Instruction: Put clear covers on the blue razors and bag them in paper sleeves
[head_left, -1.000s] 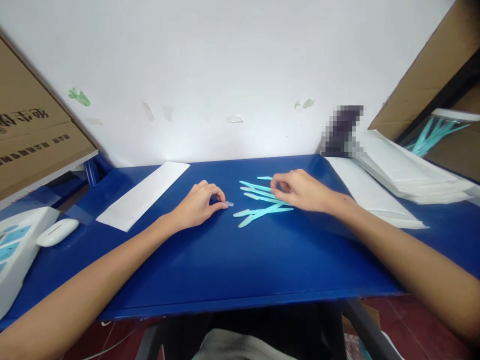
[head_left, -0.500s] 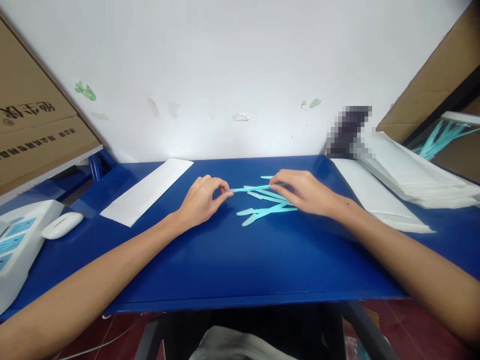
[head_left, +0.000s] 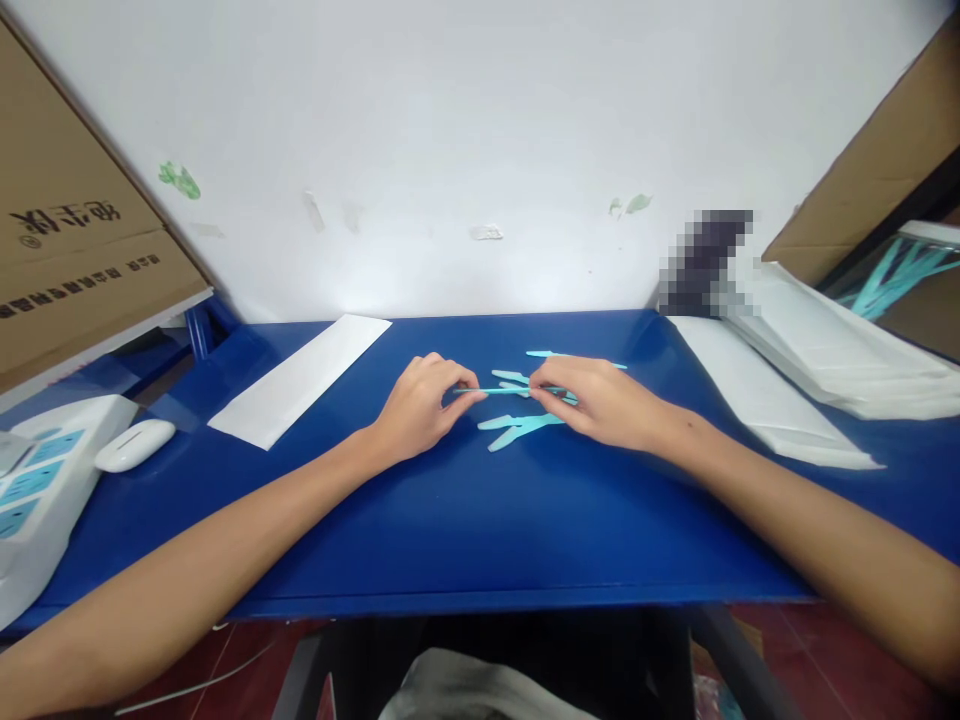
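Note:
A thin turquoise eyebrow razor (head_left: 504,391) is stretched level between my two hands, its narrow edge facing me. My left hand (head_left: 426,408) pinches its left end between thumb and fingertips. At the right, my right hand (head_left: 604,398) closes thumb and fingers on the same razor, covering part of it. Several loose eyebrow razors (head_left: 517,428) lie below and around my right hand on the blue table, some crossing one another and partly hidden by that hand. One more razor (head_left: 541,354) lies just behind it.
A white paper sleeve (head_left: 296,385) lies at the left. White padded envelopes (head_left: 832,345) are stacked at the right, near a clear container (head_left: 911,270) of turquoise razors. A power strip (head_left: 41,480) and white case (head_left: 135,445) are at far left; a wall (head_left: 480,130) stands behind.
The held razor has come slightly nearer and turned edge-on. My hands have drawn closer together, uncovering more of the razor at the back. The view has shifted slightly.

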